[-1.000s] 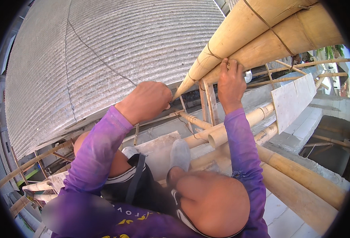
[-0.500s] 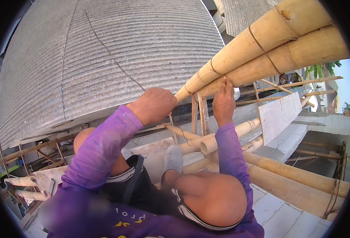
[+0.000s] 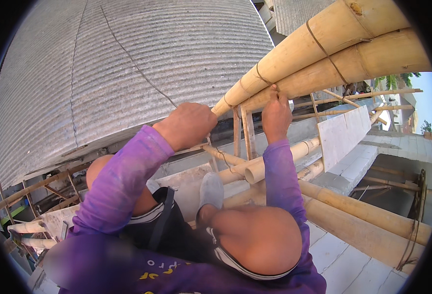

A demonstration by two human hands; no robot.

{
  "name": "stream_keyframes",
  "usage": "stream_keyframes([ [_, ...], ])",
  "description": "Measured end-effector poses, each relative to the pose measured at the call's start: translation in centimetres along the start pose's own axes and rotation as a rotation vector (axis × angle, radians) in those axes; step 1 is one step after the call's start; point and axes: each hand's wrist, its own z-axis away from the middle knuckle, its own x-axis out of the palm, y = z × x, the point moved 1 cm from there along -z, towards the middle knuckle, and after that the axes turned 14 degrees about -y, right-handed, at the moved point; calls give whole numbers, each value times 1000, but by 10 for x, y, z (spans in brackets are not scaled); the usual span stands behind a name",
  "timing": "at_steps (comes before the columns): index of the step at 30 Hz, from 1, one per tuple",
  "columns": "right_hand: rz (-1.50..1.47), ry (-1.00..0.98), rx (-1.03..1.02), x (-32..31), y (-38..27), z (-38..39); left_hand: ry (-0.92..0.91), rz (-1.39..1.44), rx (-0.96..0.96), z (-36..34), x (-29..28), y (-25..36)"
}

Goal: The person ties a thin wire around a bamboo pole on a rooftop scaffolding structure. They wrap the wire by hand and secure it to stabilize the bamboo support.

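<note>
Two thick bamboo poles [image 3: 319, 56] run side by side from the upper right down to my hands, bound together with dark wire ties [image 3: 326, 51]. My left hand [image 3: 189, 125] is closed in a fist by the poles' lower end. A long thin dark wire [image 3: 136, 62] rises from that fist, over the grey roof. Against the underside of the lower pole is my right hand [image 3: 276, 116], its fingers curled together near a tie. Whatever those fingertips pinch is too small to make out.
A corrugated grey roof [image 3: 177, 44] fills the upper left. Below my hands lie more bamboo poles [image 3: 358, 201], wooden uprights [image 3: 249, 133] and a pale board [image 3: 344, 137]. I crouch with one grey-socked foot [image 3: 211, 190] among them, above white blockwork [image 3: 338, 250].
My right hand's fingers, stretched up along the lower pole before, are now curled in. My left fist has shifted slightly left and down, and the view has moved a little.
</note>
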Motion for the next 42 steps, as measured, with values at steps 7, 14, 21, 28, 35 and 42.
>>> stream_keyframes([
  [7,-106,-91,-13,-13,12,-8,13,-3,3,6,-2,0],
  [14,-62,3,-109,-15,13,-26,19,-29,-13,10,-11,12],
  [21,-45,-136,69,-4,-4,-10,111,17,11,18,-11,26],
  [28,-35,-43,56,-3,3,-18,82,59,42,15,-4,41],
  [35,-76,-47,33,-2,16,-47,60,32,3,22,4,29],
  [42,-144,-3,45,-4,17,-34,165,38,-18,25,1,13],
])
